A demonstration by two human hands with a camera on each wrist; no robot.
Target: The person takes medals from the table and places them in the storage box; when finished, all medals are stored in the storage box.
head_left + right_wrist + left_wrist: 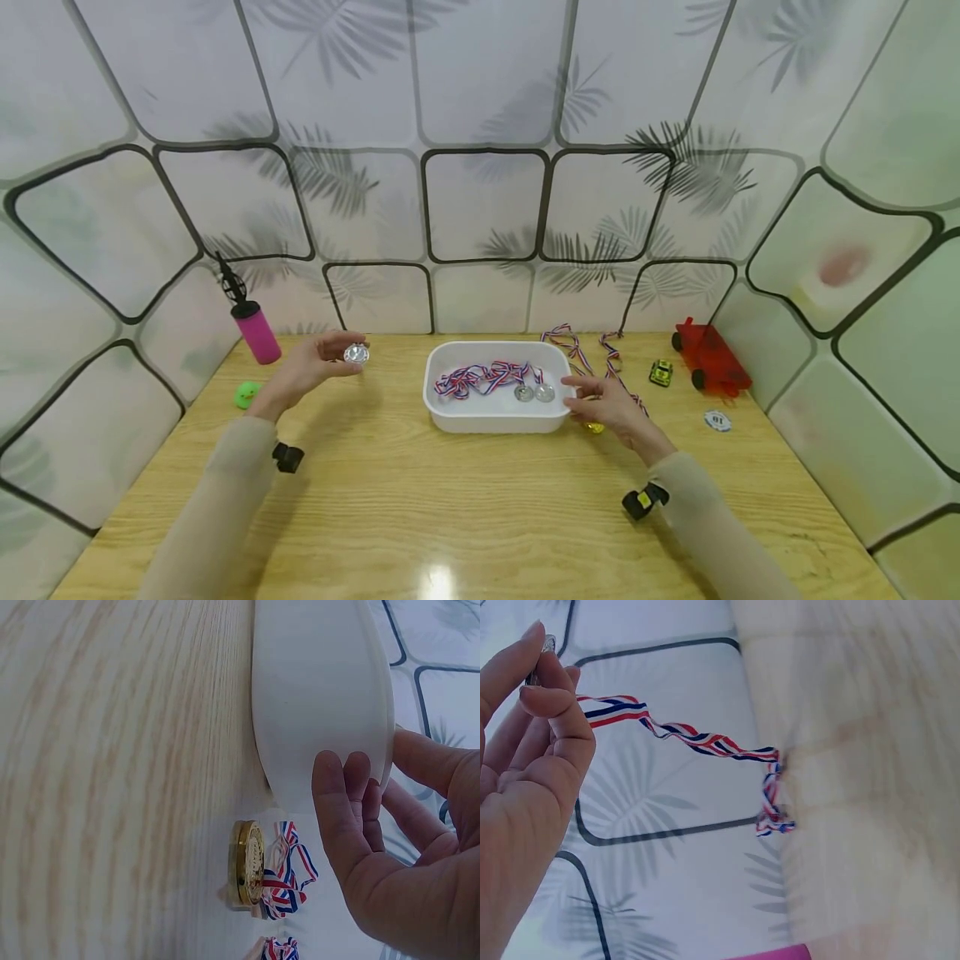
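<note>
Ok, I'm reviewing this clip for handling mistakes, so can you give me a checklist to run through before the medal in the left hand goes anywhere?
1. Left hand has the silver medal pinched between its fingertips: ok.
2. Its striped ribbon hangs free, not snagged: cannot tell, its far end blurs out in the left wrist view.
3. White tray steadied by the right hand, fingers on its right wall: ok.
4. Room left in the tray beside the two silver medals there: ok.
5. Gold medal outside the tray, beside its wall: ok.
</note>
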